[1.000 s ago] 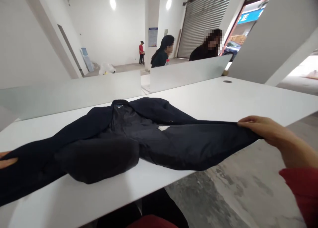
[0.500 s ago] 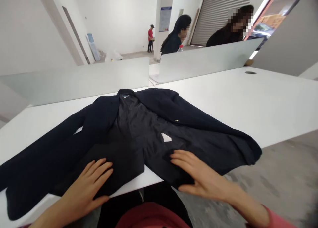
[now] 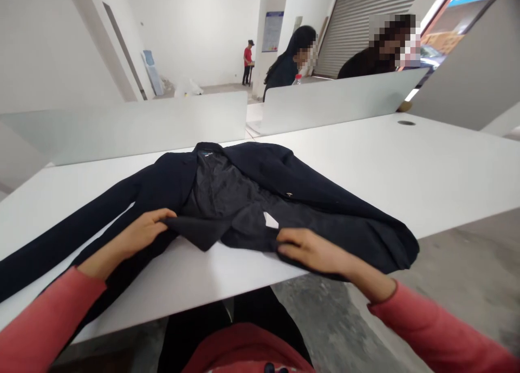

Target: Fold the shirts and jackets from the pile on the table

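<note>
A dark navy jacket (image 3: pixel 260 162) lies spread open on the white table, its black lining facing up and its collar toward the divider. My left hand (image 3: pixel 148 229) is closed on the lower hem at the left, holding that edge up off the table so a corner hangs down. Farther right, my right hand (image 3: pixel 306 248) is closed on the hem of the other front panel, close to the table's front edge. Just above the right hand a white tag (image 3: pixel 270 220) shows on the lining. Both sleeves reach outward to the sides.
A frosted divider (image 3: pixel 162 121) runs along the back of the white table (image 3: pixel 447 167). Beyond it are two people, a bottle with a red cap (image 3: pixel 298 79), and a person in red farther off. A round cable hole (image 3: pixel 406 123) is at the right.
Both hands went from lying flat on the lining to gripping the hem. The jacket's lower edge has been lifted and moved away from me, baring more of the table front.
</note>
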Motion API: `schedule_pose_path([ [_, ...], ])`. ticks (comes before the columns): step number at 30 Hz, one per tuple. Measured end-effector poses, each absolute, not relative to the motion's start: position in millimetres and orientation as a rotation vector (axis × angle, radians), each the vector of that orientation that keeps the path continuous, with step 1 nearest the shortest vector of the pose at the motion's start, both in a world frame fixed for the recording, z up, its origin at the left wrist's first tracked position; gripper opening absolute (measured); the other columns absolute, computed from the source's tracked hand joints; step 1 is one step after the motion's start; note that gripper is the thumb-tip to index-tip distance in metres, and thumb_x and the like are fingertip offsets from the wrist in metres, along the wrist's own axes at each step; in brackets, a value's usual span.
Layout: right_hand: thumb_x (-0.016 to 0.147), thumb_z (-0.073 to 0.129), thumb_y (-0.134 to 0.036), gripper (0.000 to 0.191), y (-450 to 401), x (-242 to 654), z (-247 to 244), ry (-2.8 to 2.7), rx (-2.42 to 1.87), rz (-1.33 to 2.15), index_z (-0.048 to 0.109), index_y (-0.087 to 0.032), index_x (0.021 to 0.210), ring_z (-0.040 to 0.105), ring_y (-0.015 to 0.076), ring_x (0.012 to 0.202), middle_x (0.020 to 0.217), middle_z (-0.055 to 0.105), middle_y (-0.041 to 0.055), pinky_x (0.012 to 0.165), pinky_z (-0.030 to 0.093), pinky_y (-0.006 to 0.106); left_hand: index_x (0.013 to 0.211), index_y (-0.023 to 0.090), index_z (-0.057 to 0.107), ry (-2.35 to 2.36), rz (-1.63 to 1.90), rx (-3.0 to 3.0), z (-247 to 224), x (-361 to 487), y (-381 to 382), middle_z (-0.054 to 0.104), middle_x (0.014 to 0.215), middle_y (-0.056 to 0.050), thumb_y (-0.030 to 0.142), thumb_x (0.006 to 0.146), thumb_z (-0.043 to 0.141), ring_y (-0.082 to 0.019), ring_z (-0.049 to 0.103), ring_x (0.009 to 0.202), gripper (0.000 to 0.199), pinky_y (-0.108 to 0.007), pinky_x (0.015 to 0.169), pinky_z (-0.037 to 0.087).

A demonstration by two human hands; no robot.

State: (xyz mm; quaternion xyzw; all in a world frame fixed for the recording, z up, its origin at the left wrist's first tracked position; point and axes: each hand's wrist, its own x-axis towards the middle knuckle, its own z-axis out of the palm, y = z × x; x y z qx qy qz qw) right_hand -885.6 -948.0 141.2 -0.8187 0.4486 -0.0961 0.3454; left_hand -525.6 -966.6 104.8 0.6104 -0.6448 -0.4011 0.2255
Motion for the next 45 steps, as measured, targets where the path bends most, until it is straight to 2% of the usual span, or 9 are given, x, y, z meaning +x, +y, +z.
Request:
schedule_pose_path([
  [4,0.076,0.046,-0.041,0.026,-967.0,-889.3,168.8,1.368,-1.614,-0.705,0.051,-0.016,0.072,0.049,0.0112,0.059,0.065,0.053,0.0004,0.056,0.041,0.023,0.092,0.019,0.058,-1.309,-1.467,1.559,134.9,-514.4,-970.6,0.064,0.078,-0.001,0.040,0.064,0.053,-0.018,0.059,0.075,0.035,-0.028,0.066,0.049],
  [9,0.079,0.045,-0.044,0.033,-970.8,-893.5,186.3,1.056,-1.963,-0.120,0.061,-0.015,0.082,0.054,0.0155,0.080,0.083,0.060,0.0031,0.075,0.043,0.026,0.092,0.020,0.062,-1.759,-1.725,1.569,134.5,-518.1,-963.2,0.064,0.078,-0.004,0.057,0.071,0.044,-0.018,0.060,0.068,0.046,-0.029,0.064,0.049],
  [12,0.083,0.038,-0.045,0.037,-985.9,-892.1,182.3,1.210,-2.082,-0.212,0.059,-0.016,0.094,0.055,0.0162,0.086,0.093,0.060,0.0041,0.077,0.044,0.028,0.103,0.022,0.056,-1.970,-1.382,1.587,121.8,-533.6,-977.1,0.063,0.097,-0.004,0.055,0.078,0.035,-0.018,0.059,0.084,0.047,-0.031,0.077,0.048],
  [16,0.083,0.042,-0.036,0.038,-1034.8,-871.6,157.9,1.389,-2.391,-0.274,0.051,-0.017,0.115,0.048,0.0192,0.107,0.116,0.053,0.0070,0.093,0.038,0.034,0.117,0.018,0.049,-2.348,-0.611,1.459,97.3,-567.6,-1025.8,0.046,0.126,-0.007,0.046,0.084,0.030,-0.020,0.039,0.117,0.047,-0.037,0.102,0.028],
  [20,0.083,0.042,-0.041,0.049,-1095.0,-841.3,116.0,1.567,-2.735,-0.079,0.039,-0.021,0.128,0.016,0.0309,0.129,0.137,0.032,0.0078,0.098,0.023,0.056,0.125,0.024,0.041,-2.475,-0.110,1.581,69.4,-603.7,-1086.0,0.031,0.138,-0.006,0.044,0.084,0.033,-0.030,0.020,0.127,0.046,-0.055,0.098,0.023],
  [23,0.085,0.032,-0.049,0.052,-1132.7,-832.0,86.6,1.656,-2.715,0.078,0.036,-0.024,0.131,0.012,0.0335,0.129,0.140,0.027,0.0071,0.094,0.019,0.063,0.129,0.025,0.036,-2.469,-0.098,1.709,50.3,-621.1,-1124.2,0.027,0.140,-0.006,0.046,0.084,0.032,-0.034,0.018,0.127,0.049,-0.061,0.094,0.023],
  [36,0.086,0.032,-0.048,0.054,-1190.7,-849.9,94.0,1.497,-2.545,0.066,0.041,-0.016,0.128,0.023,0.0294,0.127,0.137,0.032,0.0088,0.101,0.023,0.052,0.132,0.025,0.030,-2.455,-0.149,1.793,32.0,-625.7,-1192.8,0.025,0.141,-0.004,0.049,0.084,0.026,-0.033,0.018,0.128,0.054,-0.064,0.093,0.023],
  [40,0.083,0.042,-0.041,0.052,-1144.8,-905.7,139.0,1.437,-2.474,-0.298,0.041,-0.013,0.127,0.039,0.0197,0.119,0.130,0.043,0.0092,0.102,0.030,0.034,0.132,0.022,0.031,-2.499,-0.101,1.772,34.6,-621.4,-1190.4,0.025,0.141,-0.007,0.044,0.084,0.025,-0.035,0.020,0.127,0.053,-0.064,0.090,0.025],
  [45,0.078,0.045,-0.044,0.049,-1035.9,-1034.4,162.7,2.115,-1.987,-0.803,0.046,-0.017,0.119,0.047,0.0228,0.111,0.123,0.049,0.0093,0.090,0.043,0.038,0.123,0.014,0.045,-2.539,0.165,1.479,54.9,-644.1,-1165.5,0.036,0.134,-0.014,0.035,0.083,0.031,-0.037,0.027,0.122,0.048,-0.061,0.088,0.031],
])
